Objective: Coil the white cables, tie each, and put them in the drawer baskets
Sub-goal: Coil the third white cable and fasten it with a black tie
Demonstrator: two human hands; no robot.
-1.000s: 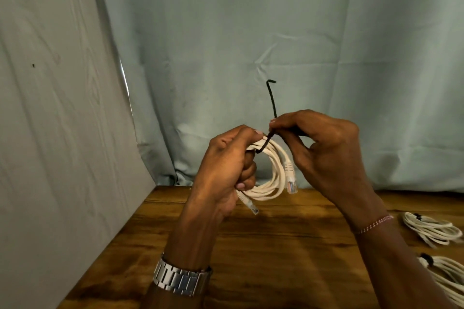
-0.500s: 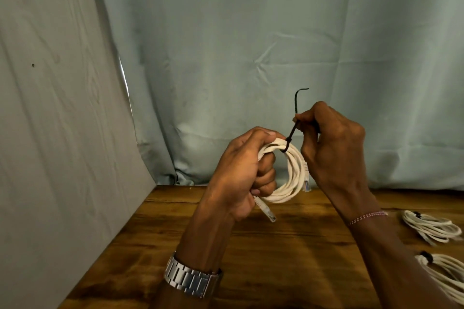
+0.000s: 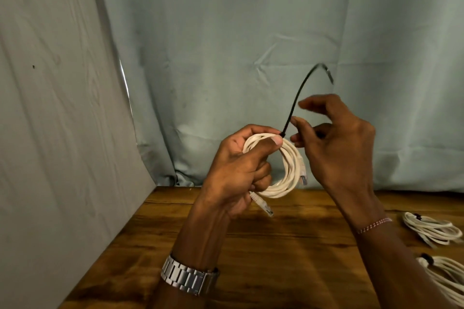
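My left hand (image 3: 241, 170) grips a coiled white cable (image 3: 286, 173) in the air above the wooden table (image 3: 288, 246), thumb pressed over the top of the coil. A black cable tie (image 3: 298, 98) is fastened round the coil by my thumb, and its long tail arcs up and to the right. My right hand (image 3: 336, 143) hovers just right of the tie with fingers spread and loosely bent, holding nothing. Two plugs of the cable show, one below my left hand and one at the coil's right side.
Two more coiled white cables with black ties lie on the table at the right, one (image 3: 431, 229) farther back and one (image 3: 444, 281) at the frame's edge. A pale cloth backdrop (image 3: 251, 45) hangs behind and to the left. No drawer baskets are in view.
My right hand pulled the tie's tail up and right through its head, then let it go and opened. The tail now stands longer and free. The coil shifted slightly right.
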